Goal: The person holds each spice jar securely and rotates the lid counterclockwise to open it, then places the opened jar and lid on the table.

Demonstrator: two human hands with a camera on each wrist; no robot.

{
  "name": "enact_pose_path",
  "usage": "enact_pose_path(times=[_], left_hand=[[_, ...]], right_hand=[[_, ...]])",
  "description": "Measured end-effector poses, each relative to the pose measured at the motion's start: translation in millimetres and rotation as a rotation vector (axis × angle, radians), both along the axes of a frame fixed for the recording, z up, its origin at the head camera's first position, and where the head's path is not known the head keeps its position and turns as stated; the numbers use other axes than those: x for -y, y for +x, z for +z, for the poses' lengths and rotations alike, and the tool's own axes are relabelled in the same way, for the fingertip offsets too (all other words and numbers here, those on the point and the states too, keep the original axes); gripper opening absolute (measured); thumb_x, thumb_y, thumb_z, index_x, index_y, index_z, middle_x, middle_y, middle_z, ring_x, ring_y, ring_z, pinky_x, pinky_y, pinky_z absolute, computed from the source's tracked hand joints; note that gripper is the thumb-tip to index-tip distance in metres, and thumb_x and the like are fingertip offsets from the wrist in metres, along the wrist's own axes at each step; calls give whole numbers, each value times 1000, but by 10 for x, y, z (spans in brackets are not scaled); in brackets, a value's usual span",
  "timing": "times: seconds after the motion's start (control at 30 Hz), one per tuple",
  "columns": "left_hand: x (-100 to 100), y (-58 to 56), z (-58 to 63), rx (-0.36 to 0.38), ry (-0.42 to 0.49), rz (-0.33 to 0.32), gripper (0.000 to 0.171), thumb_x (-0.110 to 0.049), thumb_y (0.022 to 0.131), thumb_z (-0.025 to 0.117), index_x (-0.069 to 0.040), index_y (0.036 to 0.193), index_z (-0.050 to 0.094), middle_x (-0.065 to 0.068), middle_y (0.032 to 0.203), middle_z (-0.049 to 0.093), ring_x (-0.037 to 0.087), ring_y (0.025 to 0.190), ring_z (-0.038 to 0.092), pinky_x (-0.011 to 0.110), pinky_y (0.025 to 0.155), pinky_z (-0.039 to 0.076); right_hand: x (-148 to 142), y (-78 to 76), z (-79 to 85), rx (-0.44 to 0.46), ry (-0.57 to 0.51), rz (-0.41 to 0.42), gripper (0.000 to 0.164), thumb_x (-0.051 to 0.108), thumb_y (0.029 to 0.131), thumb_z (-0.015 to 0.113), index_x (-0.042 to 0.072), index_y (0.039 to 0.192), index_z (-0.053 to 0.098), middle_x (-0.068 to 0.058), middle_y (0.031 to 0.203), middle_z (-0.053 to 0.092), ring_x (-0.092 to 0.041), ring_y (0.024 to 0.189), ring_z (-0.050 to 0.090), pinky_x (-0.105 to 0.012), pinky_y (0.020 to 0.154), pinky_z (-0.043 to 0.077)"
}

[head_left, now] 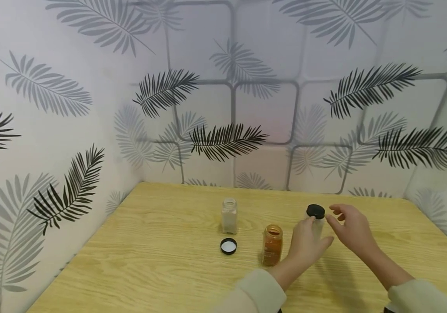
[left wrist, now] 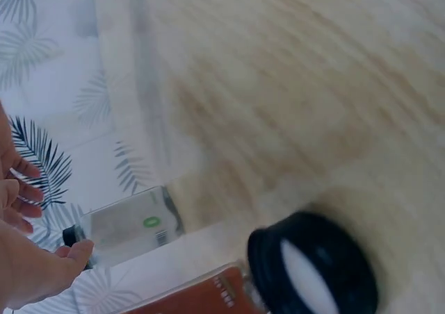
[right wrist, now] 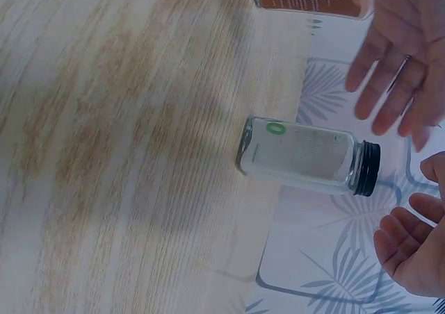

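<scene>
Surface: a wooden tabletop (head_left: 161,243), yellowish, with grain running across it; a soft shadow falls below the hands. Walls (head_left: 208,108) rise behind and to the left, pale, printed with black and grey feathery fronds; rounded grey outlines cross the back one.

On the table, left of the hands: an open jar of pale contents (head_left: 229,221) stands upright, farther back. In front of it, apart, a black lid (head_left: 228,246) lies with its white inner face up. Nearer the hands, an open jar of orange-brown contents (head_left: 272,248) stands upright, just beside the left forearm in the head view. The left wrist view shows a dark ring with a white inside (left wrist: 344,251) close to the lens; whether it is that same lid, I cannot say.

Main subject: a capped glass jar (right wrist: 299,154), upright, bearing a green mark, its black cap (head_left: 315,211) on. It stands on the right half of the table, between the two hands.

Left hand (head_left: 303,241): fingers extended, thumb apart, holding nothing; from the head it partly covers the jar. Right hand (head_left: 354,230): fingers loosely bent, nothing held, on the jar's right near the cap. The right wrist view shows a gap between the jar and both hands. Pale sleeves (head_left: 260,289) cover the forearms.
</scene>
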State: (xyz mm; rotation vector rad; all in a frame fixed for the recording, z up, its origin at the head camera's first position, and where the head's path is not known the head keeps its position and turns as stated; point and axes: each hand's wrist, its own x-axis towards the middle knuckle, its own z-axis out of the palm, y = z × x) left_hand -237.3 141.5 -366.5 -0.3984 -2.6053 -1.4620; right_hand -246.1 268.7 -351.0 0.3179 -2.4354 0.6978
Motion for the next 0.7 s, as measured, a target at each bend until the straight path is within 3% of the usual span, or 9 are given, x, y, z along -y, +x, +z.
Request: enact_pose_path(times=[0.2, 0.5, 0.7], left_hand=[[-54, -28, -157, 9, 59, -13, 53, -21, 76, 72, -11, 125, 53, 4, 119, 56, 18, 107, 54, 30, 81, 51], [-100, -89, -268, 51, 181, 22, 38, -12, 74, 72, -6, 110, 60, 4, 98, 61, 14, 86, 58, 22, 66, 48], [-142, -110, -310, 63, 226, 96, 39, -8, 74, 71, 0, 110, 59, 7, 94, 59, 15, 81, 57, 25, 67, 49]], right_hand=[[40, -62, 8, 48, 7, 8, 29, 10, 85, 60, -10, 105, 58, -29, 97, 57, -38, 80, 57, -48, 67, 49], [70, -190, -33, 133, 44, 11, 36, 10, 86, 58, -14, 112, 53, -34, 105, 53, -45, 89, 55, -52, 73, 48], [87, -248, -35, 189, 63, 21, 39, 10, 88, 56, -16, 117, 48, -37, 112, 50, -48, 96, 53, -54, 80, 45]])
